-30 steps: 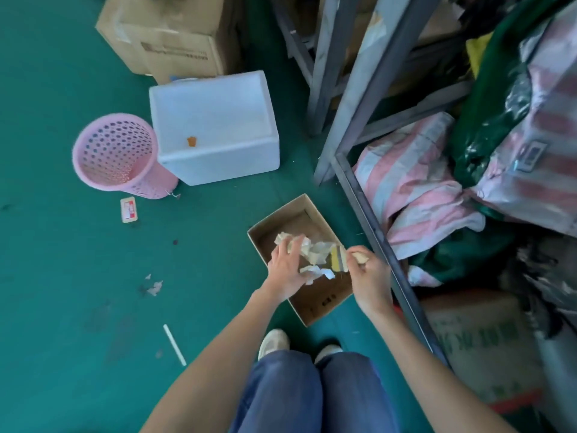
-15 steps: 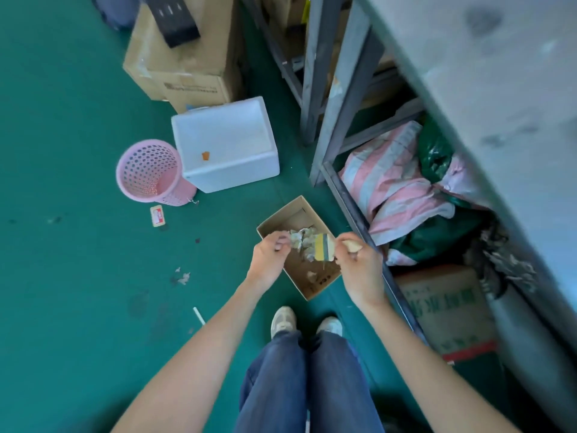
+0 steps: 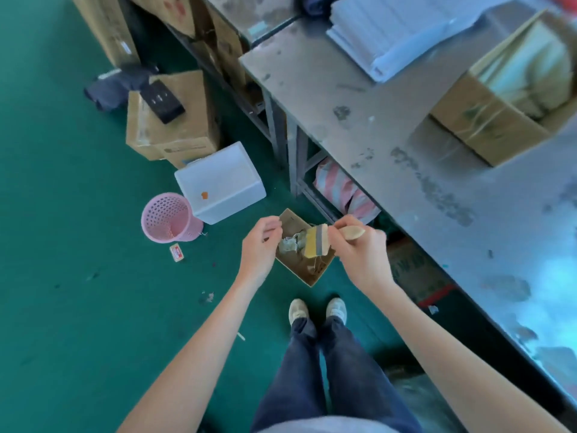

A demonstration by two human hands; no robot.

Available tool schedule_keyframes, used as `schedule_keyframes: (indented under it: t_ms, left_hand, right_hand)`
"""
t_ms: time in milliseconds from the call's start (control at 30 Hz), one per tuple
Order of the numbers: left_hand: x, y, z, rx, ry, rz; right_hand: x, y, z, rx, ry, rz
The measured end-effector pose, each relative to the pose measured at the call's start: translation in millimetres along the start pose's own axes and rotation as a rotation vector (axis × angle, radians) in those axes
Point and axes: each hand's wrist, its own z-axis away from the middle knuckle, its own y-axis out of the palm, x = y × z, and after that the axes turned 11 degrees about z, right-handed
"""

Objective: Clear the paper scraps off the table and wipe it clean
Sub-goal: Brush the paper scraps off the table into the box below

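My right hand point(image 3: 359, 248) grips the wooden handle of a brush point(image 3: 317, 245) with a yellow and grey head, held over a small open cardboard box point(image 3: 312, 273) on the green floor. Crumpled paper scraps point(image 3: 290, 243) lie inside that box. My left hand point(image 3: 260, 242) hovers at the box's left edge with its fingers curled and nothing visible in them. The grey, stained table point(image 3: 390, 126) stretches along the right.
On the table are a stack of white sheets point(image 3: 396, 29) and an open cardboard box point(image 3: 505, 98). The floor holds a pink basket point(image 3: 168, 217), a white foam box point(image 3: 218, 182), brown cartons point(image 3: 175, 120) and small litter. Striped bags point(image 3: 340, 189) lie under the table.
The view has risen and swung right, bringing the tabletop into sight. The paper scraps that my left hand held a second ago now lie in the box. The brush stays in my right hand.
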Motion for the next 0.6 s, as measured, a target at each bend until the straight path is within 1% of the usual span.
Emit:
schedule_keyframes:
  t_ms: [133, 300, 433, 600]
  left_hand:
    - [-31, 15, 8, 0.095, 0.081, -0.018]
    - [-68, 60, 9, 0.274, 0.191, -0.064]
    - [-96, 114, 9, 0.428, 0.258, -0.133]
    - [-119, 185, 14, 0.566, 0.323, -0.183]
  right_hand:
    - [9, -40, 9, -0.146, 0.001, -0.048]
    - [0, -90, 17, -0.331, 0.105, -0.145]
    - [-22, -133, 25, -0.479, 0.202, -0.158]
    - [-60, -183, 36, -0.612, 0.306, -0.167]
